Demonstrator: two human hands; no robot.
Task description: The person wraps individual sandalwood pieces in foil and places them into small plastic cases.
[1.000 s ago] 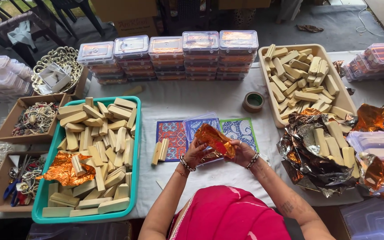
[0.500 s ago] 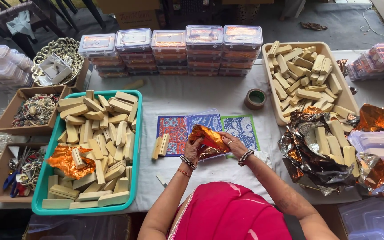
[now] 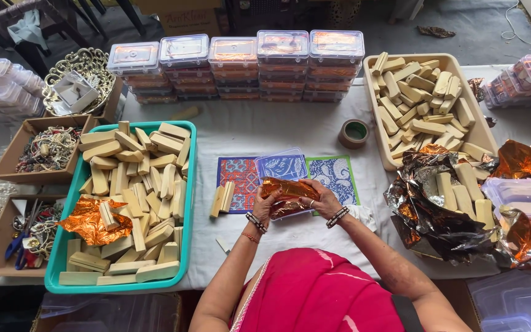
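Foil (image 3: 287, 192) — orange and shiny — sits between my two hands, just over the clear box lid (image 3: 282, 165) and the blue and red cards (image 3: 337, 175) in the middle of the table (image 3: 265, 126). A second ago the foil stood up in a loose, crinkly peak. Now it lies flat and long, pulled snug around something inside, so I think the wrap is nearly done and only the ends may need tucking. My left hand (image 3: 267, 206) is curled shut on the left end of the foil, fingers under and thumb on top. My right hand (image 3: 319, 198) is closed over the right end, pressing it down. Two wood sticks (image 3: 222, 198) lie just beside my left hand, not touched. On my left is a green tray (image 3: 188, 203) full of the same sticks, with one scrap of orange foil (image 3: 87, 220) in it. On my right — a tan tray (image 3: 381, 138) of more sticks and a heap of foil sheets (image 3: 428, 212).
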